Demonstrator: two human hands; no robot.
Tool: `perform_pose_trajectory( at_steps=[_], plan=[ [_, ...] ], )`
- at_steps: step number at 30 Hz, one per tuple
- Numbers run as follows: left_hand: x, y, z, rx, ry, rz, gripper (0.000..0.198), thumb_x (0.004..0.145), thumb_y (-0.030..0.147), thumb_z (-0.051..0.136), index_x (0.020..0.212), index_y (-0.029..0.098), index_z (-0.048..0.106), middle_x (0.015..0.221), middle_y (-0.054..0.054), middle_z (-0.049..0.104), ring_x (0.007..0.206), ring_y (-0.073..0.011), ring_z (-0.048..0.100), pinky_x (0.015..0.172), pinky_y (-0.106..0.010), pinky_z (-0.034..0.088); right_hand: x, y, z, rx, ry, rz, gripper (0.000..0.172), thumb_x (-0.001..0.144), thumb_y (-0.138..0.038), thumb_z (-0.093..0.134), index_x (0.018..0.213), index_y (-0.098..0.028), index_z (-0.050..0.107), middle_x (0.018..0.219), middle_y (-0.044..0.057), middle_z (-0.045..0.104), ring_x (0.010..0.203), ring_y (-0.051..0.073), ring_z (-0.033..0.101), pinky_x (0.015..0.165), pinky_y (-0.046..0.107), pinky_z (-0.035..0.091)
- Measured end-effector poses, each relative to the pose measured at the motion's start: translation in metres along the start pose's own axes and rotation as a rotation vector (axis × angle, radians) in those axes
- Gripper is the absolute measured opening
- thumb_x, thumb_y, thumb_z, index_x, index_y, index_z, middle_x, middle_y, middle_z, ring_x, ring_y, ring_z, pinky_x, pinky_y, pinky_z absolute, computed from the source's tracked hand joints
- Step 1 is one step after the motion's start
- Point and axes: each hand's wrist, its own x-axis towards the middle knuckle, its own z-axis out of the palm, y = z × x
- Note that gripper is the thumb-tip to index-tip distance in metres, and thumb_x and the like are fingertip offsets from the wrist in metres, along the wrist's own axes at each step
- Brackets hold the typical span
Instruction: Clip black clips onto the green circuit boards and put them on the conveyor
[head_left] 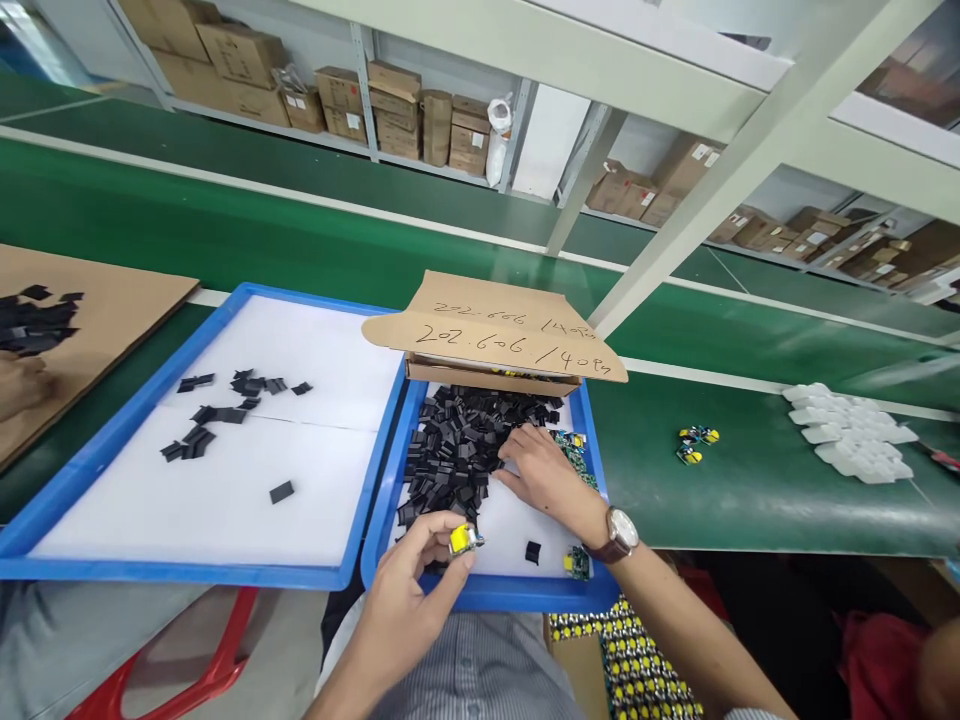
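Note:
My left hand (pixel 409 590) pinches a small circuit board with a yellow component (pixel 465 540) over the near edge of the right blue tray (pixel 480 592). My right hand (pixel 544 475), a watch (pixel 619 535) on its wrist, rests fingers-down at the edge of a heap of small black parts (pixel 461 445) in that tray, fingertips touching the pieces. Whether it holds one is hidden. One loose black part (pixel 532 551) and a green board (pixel 577 562) lie near the tray's front.
A larger blue tray (pixel 112 440) at left holds a few scattered black parts (pixel 217 410). A cardboard box with handwriting (pixel 495 335) sits behind the heap. On the green belt lie boards (pixel 697 442) and white parts (pixel 851 432). More yellow-topped boards (pixel 637 670) sit on my lap. Cardboard (pixel 67 330) far left.

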Motion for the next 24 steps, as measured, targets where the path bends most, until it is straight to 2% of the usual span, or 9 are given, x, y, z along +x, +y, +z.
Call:
perform_pose_trajectory(
  at_steps=[4, 9, 14, 16, 19, 21, 24],
  plan=[
    [0.003, 0.000, -0.005, -0.139, -0.011, -0.071, 0.039, 0.095, 0.038, 0.067, 0.132, 0.028, 0.059, 0.111, -0.003, 0.068, 0.094, -0.0196, 0.071, 0.089, -0.034, 0.060, -0.005, -0.002, 0.005, 0.066, 0.006, 0.031, 0.008, 0.091, -0.019, 0.070, 0.098, -0.017, 0.066, 0.096, 0.010, 0.071, 0.098, 0.030, 0.061, 0.089, 0.047, 0.050],
    [0.011, 0.007, -0.007, -0.298, -0.044, -0.143, 0.039, 0.093, 0.040, 0.068, 0.128, 0.024, 0.060, 0.103, -0.004, 0.069, 0.083, -0.0185, 0.071, 0.079, -0.033, 0.061, -0.018, -0.010, -0.002, 0.144, 0.065, 0.064, 0.013, 0.092, -0.013, 0.064, 0.104, -0.018, 0.062, 0.104, 0.010, 0.071, 0.102, 0.030, 0.063, 0.096, 0.049, 0.049],
    [0.021, 0.020, 0.003, -0.354, -0.076, -0.149, 0.035, 0.091, 0.043, 0.069, 0.118, 0.021, 0.061, 0.109, -0.006, 0.068, 0.072, -0.0150, 0.068, 0.069, -0.031, 0.061, -0.042, -0.031, -0.015, 0.553, 0.251, 0.082, 0.022, 0.088, -0.014, 0.066, 0.105, -0.024, 0.057, 0.101, 0.005, 0.067, 0.095, 0.023, 0.064, 0.090, 0.041, 0.053],
    [0.026, 0.026, 0.010, -0.315, -0.100, -0.151, 0.036, 0.090, 0.045, 0.070, 0.114, 0.020, 0.063, 0.100, -0.004, 0.067, 0.065, -0.0124, 0.063, 0.060, -0.027, 0.057, -0.051, -0.041, -0.020, 0.633, 0.283, 0.047, 0.024, 0.087, -0.013, 0.067, 0.106, -0.024, 0.057, 0.101, 0.005, 0.066, 0.096, 0.022, 0.063, 0.088, 0.039, 0.053],
    [0.033, 0.031, 0.018, -0.204, -0.144, -0.154, 0.032, 0.090, 0.047, 0.070, 0.103, 0.019, 0.065, 0.075, 0.002, 0.062, 0.053, -0.0090, 0.053, 0.050, -0.021, 0.045, -0.060, -0.051, -0.025, 0.578, 0.288, -0.027, 0.024, 0.089, -0.011, 0.065, 0.110, -0.023, 0.061, 0.100, 0.006, 0.065, 0.096, 0.023, 0.061, 0.084, 0.039, 0.054],
    [0.036, 0.032, 0.022, -0.178, -0.144, -0.144, 0.029, 0.093, 0.047, 0.066, 0.095, 0.018, 0.066, 0.063, 0.004, 0.056, 0.051, -0.0088, 0.050, 0.049, -0.020, 0.041, -0.064, -0.053, -0.025, 0.566, 0.311, -0.050, 0.027, 0.091, -0.012, 0.065, 0.115, -0.022, 0.062, 0.102, 0.008, 0.067, 0.097, 0.023, 0.062, 0.084, 0.040, 0.054],
    [0.037, 0.031, 0.026, -0.252, -0.112, -0.142, 0.029, 0.096, 0.047, 0.062, 0.091, 0.018, 0.066, 0.060, 0.004, 0.055, 0.053, -0.0098, 0.049, 0.052, -0.021, 0.042, -0.068, -0.053, -0.020, 0.715, 0.386, 0.017, 0.030, 0.093, -0.016, 0.068, 0.121, -0.023, 0.064, 0.106, 0.009, 0.070, 0.100, 0.023, 0.065, 0.086, 0.039, 0.056]
  ],
)
